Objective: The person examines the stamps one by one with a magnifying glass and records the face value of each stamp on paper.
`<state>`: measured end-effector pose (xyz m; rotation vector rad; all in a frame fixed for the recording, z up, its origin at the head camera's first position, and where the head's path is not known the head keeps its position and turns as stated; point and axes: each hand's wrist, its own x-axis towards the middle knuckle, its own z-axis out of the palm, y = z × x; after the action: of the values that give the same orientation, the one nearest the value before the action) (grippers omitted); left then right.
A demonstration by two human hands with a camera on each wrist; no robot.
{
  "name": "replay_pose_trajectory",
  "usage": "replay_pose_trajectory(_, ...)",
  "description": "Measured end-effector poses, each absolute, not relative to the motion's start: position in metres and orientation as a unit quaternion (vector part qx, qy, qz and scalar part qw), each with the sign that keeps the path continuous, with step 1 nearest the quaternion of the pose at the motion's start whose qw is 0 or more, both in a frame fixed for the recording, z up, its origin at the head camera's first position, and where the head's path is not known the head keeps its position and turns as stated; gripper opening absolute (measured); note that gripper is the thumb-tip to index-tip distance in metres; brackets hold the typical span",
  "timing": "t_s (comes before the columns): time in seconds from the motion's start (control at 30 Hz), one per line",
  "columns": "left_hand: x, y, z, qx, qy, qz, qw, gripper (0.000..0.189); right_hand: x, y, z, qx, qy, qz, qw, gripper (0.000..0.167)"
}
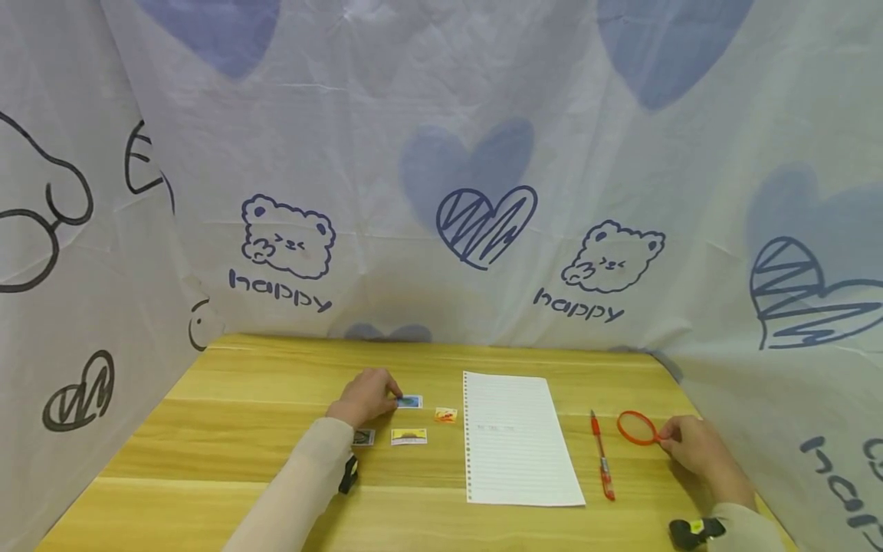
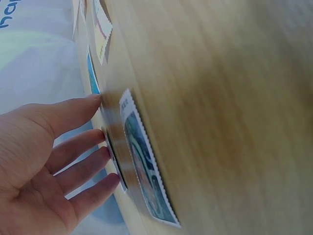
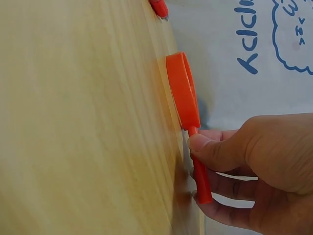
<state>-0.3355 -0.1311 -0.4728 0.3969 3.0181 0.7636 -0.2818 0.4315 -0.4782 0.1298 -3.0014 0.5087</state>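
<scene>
My left hand point(image 1: 366, 396) is over the table among several postage stamps, its fingers fairly straight. The thumb tip touches a blue stamp point(image 1: 410, 402). In the left wrist view the other fingertips touch the edge of another stamp point(image 2: 115, 164), hidden by the hand from the head camera. A dark green stamp point(image 2: 146, 166) lies just nearer, partly behind my wrist in the head view. On the right, my right hand point(image 1: 698, 445) pinches the handle of a red magnifying glass point(image 3: 183, 90) between thumb and fingers. Its round frame is close to the tabletop; I cannot tell whether it touches.
A yellow stamp point(image 1: 409, 437) and an orange-red one point(image 1: 445, 415) lie right of my left hand. Mid-table is a lined paper sheet point(image 1: 520, 460) with faint writing. A red pen point(image 1: 602, 456) lies between it and the magnifying glass. Printed cloth point(image 1: 386, 307) hangs behind the table.
</scene>
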Motion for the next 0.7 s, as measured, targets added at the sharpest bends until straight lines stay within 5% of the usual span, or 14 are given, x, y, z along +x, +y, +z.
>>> replay_pose_trajectory(0.7,-0.338,-0.132,-0.474,0.137,0.963,0.231,0.009,0.016,-0.283,0.427,-0.468,0.054,-0.979,0.189,0.054,0.007)
